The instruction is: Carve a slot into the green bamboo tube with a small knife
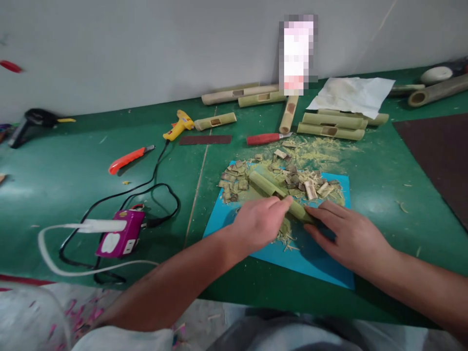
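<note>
A green bamboo tube (266, 183) with a rectangular notch cut in its upper side lies slantwise over a blue sheet (321, 268). My left hand (260, 219) is closed at the tube's middle, thumb and forefinger pressed beside the notch; its other fingers are hidden under the palm. My right hand (345, 236) grips the tube's near right end between thumb and fingers. Bamboo chips (234, 179) and thin shavings (287, 239) lie around the tube on the sheet.
Behind are a red-handled knife (265, 139), several notched bamboo tubes (331, 131) and a white tissue (353, 96). Leftward lie a yellow glue gun (179, 126), an orange utility knife (127, 160), a purple power strip (122, 234) with cords, and a black tool (34, 122).
</note>
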The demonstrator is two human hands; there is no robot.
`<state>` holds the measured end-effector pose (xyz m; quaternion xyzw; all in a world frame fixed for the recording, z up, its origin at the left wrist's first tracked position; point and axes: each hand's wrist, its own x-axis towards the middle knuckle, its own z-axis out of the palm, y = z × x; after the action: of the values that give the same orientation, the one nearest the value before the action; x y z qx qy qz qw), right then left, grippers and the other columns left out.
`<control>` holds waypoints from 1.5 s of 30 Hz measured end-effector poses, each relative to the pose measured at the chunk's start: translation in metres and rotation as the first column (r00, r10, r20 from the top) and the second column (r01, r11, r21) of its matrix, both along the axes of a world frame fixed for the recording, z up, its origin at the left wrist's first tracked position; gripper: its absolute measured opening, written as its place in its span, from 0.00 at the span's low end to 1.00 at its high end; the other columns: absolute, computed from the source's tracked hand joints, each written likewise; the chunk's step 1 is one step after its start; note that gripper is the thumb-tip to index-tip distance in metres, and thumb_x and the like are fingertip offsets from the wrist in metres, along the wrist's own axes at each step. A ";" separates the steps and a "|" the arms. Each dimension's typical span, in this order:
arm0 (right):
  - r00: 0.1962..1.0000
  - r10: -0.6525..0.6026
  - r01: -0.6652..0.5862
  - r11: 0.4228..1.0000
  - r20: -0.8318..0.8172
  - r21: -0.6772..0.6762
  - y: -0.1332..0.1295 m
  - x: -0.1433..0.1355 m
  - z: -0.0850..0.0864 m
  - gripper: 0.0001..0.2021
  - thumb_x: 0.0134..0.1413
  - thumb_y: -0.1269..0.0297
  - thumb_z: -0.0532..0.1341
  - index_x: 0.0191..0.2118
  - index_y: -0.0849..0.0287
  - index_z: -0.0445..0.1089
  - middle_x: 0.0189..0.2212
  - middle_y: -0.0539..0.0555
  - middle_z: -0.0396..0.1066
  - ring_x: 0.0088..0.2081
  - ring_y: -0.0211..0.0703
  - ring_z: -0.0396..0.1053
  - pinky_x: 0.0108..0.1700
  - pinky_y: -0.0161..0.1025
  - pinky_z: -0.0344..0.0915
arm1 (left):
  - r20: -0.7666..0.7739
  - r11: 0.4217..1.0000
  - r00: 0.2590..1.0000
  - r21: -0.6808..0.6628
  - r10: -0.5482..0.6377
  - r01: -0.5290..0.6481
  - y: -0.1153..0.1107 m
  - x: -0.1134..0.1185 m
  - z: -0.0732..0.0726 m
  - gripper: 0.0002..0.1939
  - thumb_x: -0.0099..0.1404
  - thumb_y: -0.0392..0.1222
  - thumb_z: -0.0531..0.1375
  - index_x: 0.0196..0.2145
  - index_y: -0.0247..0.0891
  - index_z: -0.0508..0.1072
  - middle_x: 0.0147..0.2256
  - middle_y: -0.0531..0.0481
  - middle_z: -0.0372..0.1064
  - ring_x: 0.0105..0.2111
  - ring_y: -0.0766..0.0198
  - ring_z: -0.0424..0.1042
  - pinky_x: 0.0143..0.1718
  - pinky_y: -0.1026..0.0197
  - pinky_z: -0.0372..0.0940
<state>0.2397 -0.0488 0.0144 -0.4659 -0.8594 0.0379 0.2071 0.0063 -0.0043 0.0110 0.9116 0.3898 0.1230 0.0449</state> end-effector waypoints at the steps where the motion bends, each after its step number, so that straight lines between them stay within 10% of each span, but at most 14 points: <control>1: 1.000 0.003 -0.003 1.000 -0.002 0.003 0.000 0.000 0.000 0.14 0.64 0.60 0.55 0.45 0.63 0.73 0.33 0.57 0.75 0.31 0.44 0.74 0.31 0.40 0.72 | 0.000 1.000 1.000 -0.011 -0.012 0.012 0.000 0.000 0.000 0.19 0.74 0.37 0.46 0.56 0.35 0.69 0.32 0.48 0.73 0.31 0.63 0.74 0.31 0.63 0.66; 45: 1.000 -0.008 0.008 1.000 -0.004 0.002 -0.001 0.000 -0.002 0.15 0.65 0.59 0.54 0.46 0.63 0.72 0.34 0.56 0.74 0.32 0.44 0.74 0.31 0.41 0.71 | -0.075 0.994 0.997 0.104 0.026 -0.018 -0.002 0.000 0.005 0.19 0.73 0.34 0.45 0.54 0.31 0.70 0.28 0.48 0.71 0.28 0.63 0.71 0.28 0.63 0.63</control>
<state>0.2395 -0.0500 0.0127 -0.4691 -0.8572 0.0373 0.2093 0.0062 -0.0067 0.0159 0.9123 0.3945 0.1087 -0.0188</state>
